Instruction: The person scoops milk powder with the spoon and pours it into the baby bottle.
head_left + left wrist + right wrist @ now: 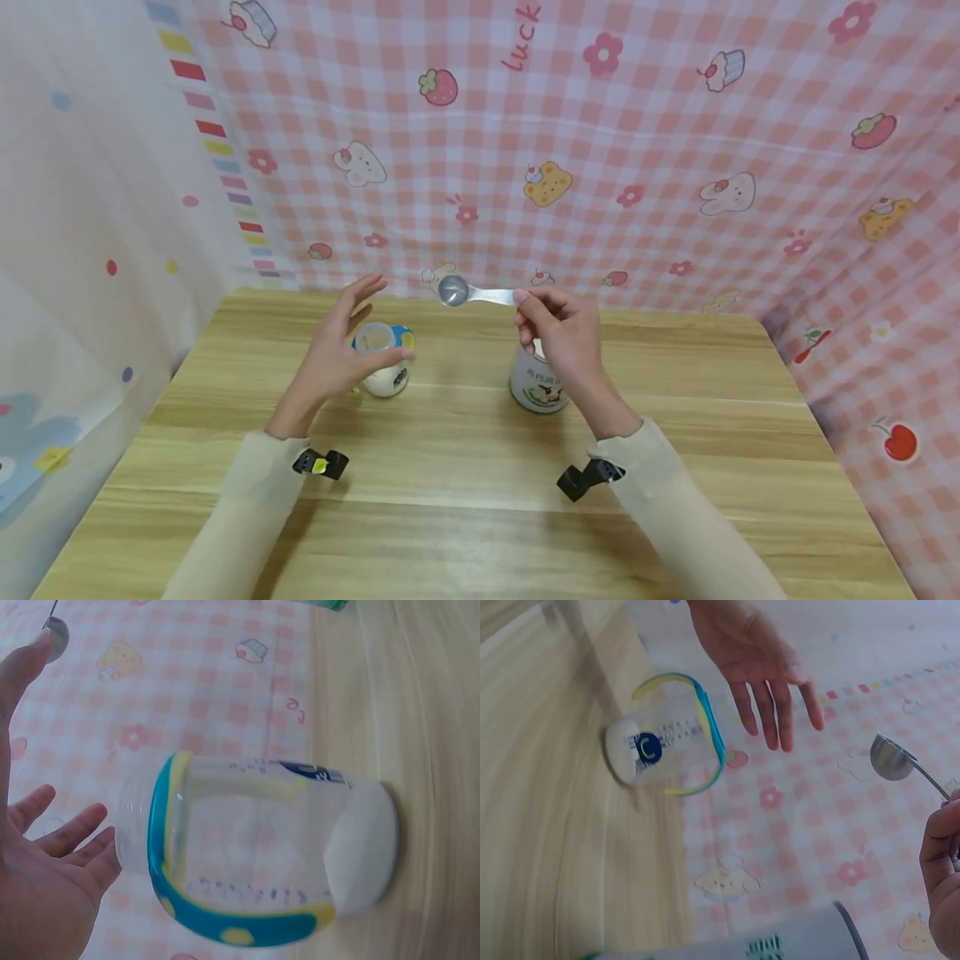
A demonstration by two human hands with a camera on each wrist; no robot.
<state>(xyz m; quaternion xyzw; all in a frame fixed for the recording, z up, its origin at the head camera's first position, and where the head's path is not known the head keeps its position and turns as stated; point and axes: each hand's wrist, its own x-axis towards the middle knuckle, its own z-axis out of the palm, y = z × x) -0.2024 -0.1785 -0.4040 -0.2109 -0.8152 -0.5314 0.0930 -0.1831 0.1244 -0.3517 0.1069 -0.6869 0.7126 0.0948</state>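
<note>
My right hand (pixel 566 337) pinches the end of a metal measuring spoon (pixel 480 294), held level above the table with its round bowl to the left. A clear baby bottle (pixel 247 847) with blue and yellow handles stands upright and uncapped, white powder at its bottom. My left hand (pixel 333 358) is beside the bottle's mouth, fingers extended and thumb spread, gripping nothing. Below my right hand is a white tin (pixel 536 387) with green print, its top partly hidden by that hand.
Bottle and tin stand apart on a wood-grain table (pixel 450 483). A pink checked cloth (pixel 480 167) hangs behind the table and along the right, a white dotted one (pixel 90 183) along the left. Black cameras (pixel 321 463) are strapped to both wrists.
</note>
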